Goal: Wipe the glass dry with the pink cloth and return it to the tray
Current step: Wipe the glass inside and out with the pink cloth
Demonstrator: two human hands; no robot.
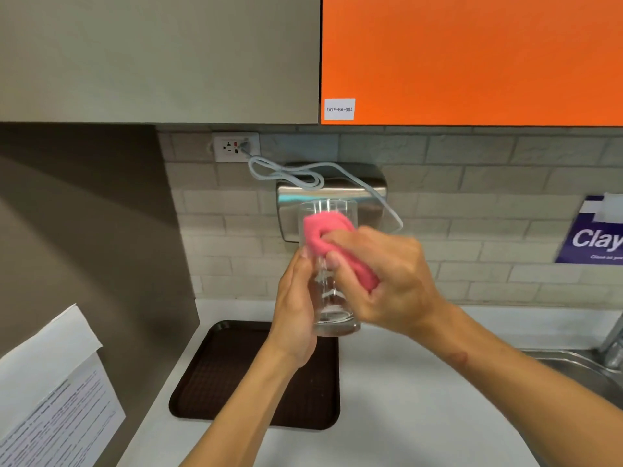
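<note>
I see the left hand (296, 305) gripping the glass (332, 271) above the tray (202, 382). The right hand (387, 281) presses the pink cloth (323, 234) against it

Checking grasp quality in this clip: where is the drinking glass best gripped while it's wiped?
Grip the drinking glass around its lower wall from the left, as the left hand does. It stands upright with straight sides, which probably leaves the rim free for the right hand and pink cloth.

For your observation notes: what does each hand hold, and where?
Left hand grips the glass around its lower side; right hand holds the bunched pink cloth against its upper side.
</note>
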